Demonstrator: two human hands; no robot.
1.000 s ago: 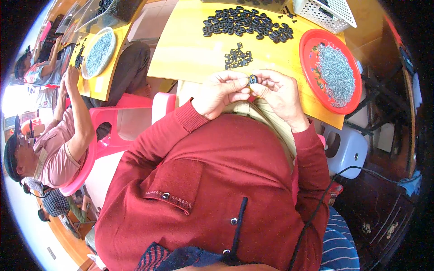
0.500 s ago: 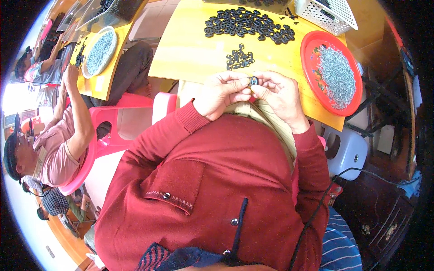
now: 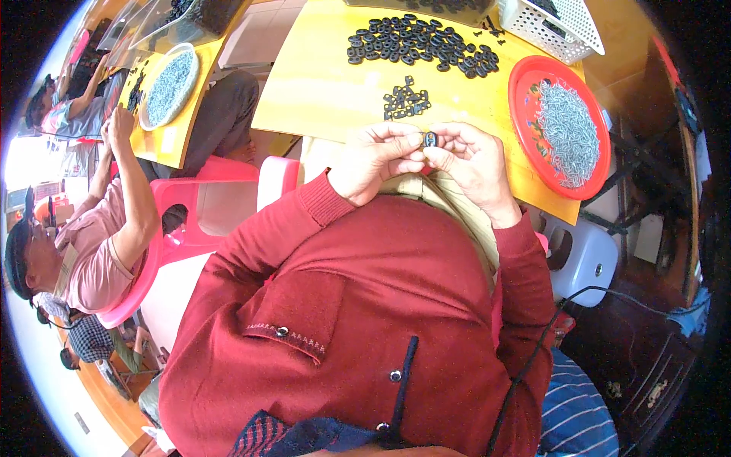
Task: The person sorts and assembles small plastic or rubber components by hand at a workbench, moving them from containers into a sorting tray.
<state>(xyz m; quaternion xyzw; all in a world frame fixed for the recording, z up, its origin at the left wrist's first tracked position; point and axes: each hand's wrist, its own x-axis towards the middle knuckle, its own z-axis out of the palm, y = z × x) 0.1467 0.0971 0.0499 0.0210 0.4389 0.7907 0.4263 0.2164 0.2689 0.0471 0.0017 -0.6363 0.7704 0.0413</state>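
Both hands: left hand [image 3: 375,158] and right hand [image 3: 474,161] meet at the table edge, as a second ago; fingertips clamped together on one small black ring part [image 3: 430,139]
Change: almost none; the work on this piece goes on
Beyond the grip: small pile of black parts [image 3: 406,101]; to its right, red plate [image 3: 524,85] of metal pieces

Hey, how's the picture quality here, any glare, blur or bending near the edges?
Head view: strong fisheye, the yellow table edge bows and the corners go black; blown-out glare at the left rim; both hands, left hand and right hand, and the small black part look sharp.
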